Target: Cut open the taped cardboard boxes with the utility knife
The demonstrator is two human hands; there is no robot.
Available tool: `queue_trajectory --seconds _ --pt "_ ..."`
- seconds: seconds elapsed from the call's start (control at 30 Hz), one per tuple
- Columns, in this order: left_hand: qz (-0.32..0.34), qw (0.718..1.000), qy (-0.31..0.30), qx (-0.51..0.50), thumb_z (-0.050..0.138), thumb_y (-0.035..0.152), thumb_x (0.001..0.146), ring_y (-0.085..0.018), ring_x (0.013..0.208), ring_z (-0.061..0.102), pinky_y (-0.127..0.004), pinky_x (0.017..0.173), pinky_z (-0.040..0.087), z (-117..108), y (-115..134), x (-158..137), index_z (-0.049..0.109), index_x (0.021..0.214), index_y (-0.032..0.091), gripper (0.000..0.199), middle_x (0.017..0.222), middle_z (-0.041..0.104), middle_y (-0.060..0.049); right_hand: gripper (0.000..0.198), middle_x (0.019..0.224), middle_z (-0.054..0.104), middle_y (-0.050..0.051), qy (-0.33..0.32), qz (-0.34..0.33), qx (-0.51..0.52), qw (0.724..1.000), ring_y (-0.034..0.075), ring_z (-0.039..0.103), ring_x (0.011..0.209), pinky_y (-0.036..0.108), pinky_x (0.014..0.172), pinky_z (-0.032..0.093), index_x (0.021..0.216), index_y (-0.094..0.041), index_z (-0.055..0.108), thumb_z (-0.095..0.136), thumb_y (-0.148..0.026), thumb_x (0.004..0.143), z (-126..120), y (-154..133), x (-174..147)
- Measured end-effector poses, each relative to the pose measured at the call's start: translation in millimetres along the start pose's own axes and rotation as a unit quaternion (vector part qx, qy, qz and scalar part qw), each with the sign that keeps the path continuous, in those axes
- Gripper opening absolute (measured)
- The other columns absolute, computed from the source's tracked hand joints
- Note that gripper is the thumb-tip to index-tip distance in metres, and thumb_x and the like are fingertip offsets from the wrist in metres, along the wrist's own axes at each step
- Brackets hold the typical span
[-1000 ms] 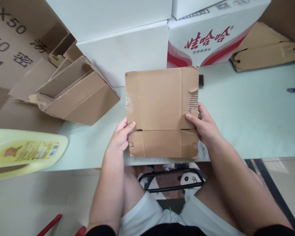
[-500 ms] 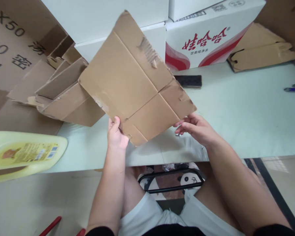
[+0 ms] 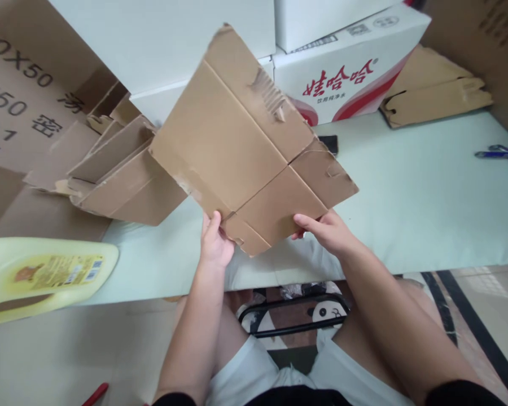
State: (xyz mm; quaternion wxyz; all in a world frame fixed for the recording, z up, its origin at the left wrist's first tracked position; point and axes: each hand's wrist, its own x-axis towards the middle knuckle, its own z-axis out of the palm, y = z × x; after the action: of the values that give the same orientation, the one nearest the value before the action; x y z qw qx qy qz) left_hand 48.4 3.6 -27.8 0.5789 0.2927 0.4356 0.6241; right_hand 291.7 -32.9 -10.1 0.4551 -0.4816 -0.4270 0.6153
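A flat, creased piece of brown cardboard (image 3: 232,146) is held up at a slant above the table, with a torn patch along its upper right edge. My left hand (image 3: 217,242) grips its lower left edge, thumb on the near face and the other fingers hidden behind. At the lower right edge, my right hand (image 3: 322,228) pinches the cardboard between its thumb on top and fingers underneath. A dark phone (image 3: 329,144) lies on the table, partly covered by the cardboard's right side.
Folded cardboard (image 3: 127,186) leans at the left beside a yellow bottle (image 3: 68,270). White cartons (image 3: 342,84) stand along the back of the pale green table (image 3: 406,214). More flat cardboard (image 3: 440,104) and a blue-handled tool (image 3: 497,153) lie at right.
My right hand has closed on the cardboard's lower right edge, thumb now on its face. The cardboard and my left hand have shifted slightly right in view, covering more of the phone.
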Motion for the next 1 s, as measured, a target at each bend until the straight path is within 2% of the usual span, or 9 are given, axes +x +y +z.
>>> queue_trajectory --seconds 0.1,0.2,0.27,0.33,0.47,0.6,0.8,0.9,1.0 --pt "-0.054 0.996 -0.05 0.044 0.098 0.047 0.057 -0.028 0.104 0.077 -0.038 0.092 0.063 9.3 0.7 -11.9 0.073 0.108 0.023 0.062 0.103 0.082 -0.007 0.056 0.06 0.069 0.004 0.004 -0.029 0.032 0.999 0.017 0.066 0.053 0.029 0.053 0.054 0.076 -0.018 0.068 0.082 -0.072 0.067 -4.1 -5.9 0.6" --pt "-0.054 0.994 -0.061 0.068 0.098 0.048 0.058 -0.025 0.096 0.079 -0.034 0.087 0.064 36.5 -2.9 -23.2 0.074 0.1 0.022 0.056 0.098 0.082 -0.007 0.056 0.063 0.067 -0.002 0.047 -0.077 0.134 0.987 0.012 0.059 0.046 0.026 0.045 0.051 0.081 -0.021 0.067 0.083 -0.071 0.064 -9.3 -14.0 0.2" --pt "-0.026 0.996 -0.054 0.061 0.096 0.05 0.061 -0.022 0.096 0.079 -0.03 0.087 0.063 65.7 -6.5 -26.3 0.073 0.098 0.023 0.05 0.101 0.082 -0.005 0.051 0.065 0.064 -0.005 0.114 -0.117 0.242 0.957 0.01 0.055 0.045 0.023 0.041 0.047 0.083 -0.022 0.065 0.081 -0.068 0.066 -15.9 -21.4 -1.0" --pt "-0.006 0.996 -0.063 0.058 0.095 0.049 0.062 -0.022 0.101 0.078 -0.03 0.088 0.063 101.7 -10.7 -25.3 0.073 0.097 0.024 0.049 0.103 0.082 -0.005 0.041 0.064 0.059 -0.007 0.189 -0.142 0.342 0.91 0.008 0.051 0.046 0.02 0.04 0.043 0.083 -0.024 0.062 0.077 -0.06 0.071 -27.6 -29.3 -3.5" --pt "-0.058 0.983 -0.161 0.071 0.09 0.049 0.07 -0.028 0.118 0.073 -0.039 0.096 0.062 181.7 -23.6 -19.5 0.071 0.109 0.025 0.05 0.112 0.081 -0.005 0.022 0.054 0.044 -0.009 0.292 -0.095 0.458 0.834 0.006 0.039 0.039 0.018 0.039 0.032 0.076 -0.024 0.053 0.063 -0.044 0.075 -66.9 -39.4 -12.0" --pt "-0.191 0.939 -0.277 0.067 0.078 0.052 0.084 -0.032 0.122 0.071 -0.049 0.096 0.063 252.9 -47.9 -19.4 0.066 0.116 0.024 0.044 0.118 0.078 -0.008 0.02 0.054 0.042 -0.01 0.313 -0.067 0.505 0.802 0.005 0.034 0.039 0.018 0.039 0.026 0.076 -0.024 0.05 0.062 -0.039 0.07 -113.9 -43.7 -20.6" --pt "-0.197 0.918 -0.343 0.028 0.08 0.033 0.08 -0.03 0.121 0.072 -0.041 0.099 0.062 342.1 -94.3 -9.3 0.067 0.116 0.021 0.04 0.115 0.079 -0.006 0.018 0.052 0.04 -0.01 0.368 -0.1 0.546 0.746 0.005 0.032 0.038 0.018 0.039 0.023 0.075 -0.024 0.047 0.06 -0.035 0.069 -167.7 -53.8 -35.7" --pt "-0.207 0.915 -0.345 0.025 0.076 0.02 0.074 -0.029 0.115 0.074 -0.04 0.098 0.062 378.3 -112.7 3.5 0.068 0.112 0.019 0.04 0.106 0.08 -0.006 0.016 0.053 0.039 -0.01 0.379 -0.104 0.546 0.74 0.006 0.032 0.038 0.02 0.041 0.025 0.078 -0.024 0.049 0.058 -0.035 0.072 -181.7 -55.0 -43.1" --pt "-0.233 0.901 -0.364 0.031 0.071 0.018 0.072 -0.032 0.116 0.074 -0.047 0.099 0.061 398.6 -124.0 13.5 0.066 0.113 0.02 0.042 0.107 0.079 -0.008 0.016 0.054 0.038 -0.01 0.376 -0.108 0.55 0.738 0.006 0.031 0.038 0.021 0.041 0.024 0.077 -0.024 0.047 0.058 -0.034 0.073 -187.5 -54.7 -43.8"
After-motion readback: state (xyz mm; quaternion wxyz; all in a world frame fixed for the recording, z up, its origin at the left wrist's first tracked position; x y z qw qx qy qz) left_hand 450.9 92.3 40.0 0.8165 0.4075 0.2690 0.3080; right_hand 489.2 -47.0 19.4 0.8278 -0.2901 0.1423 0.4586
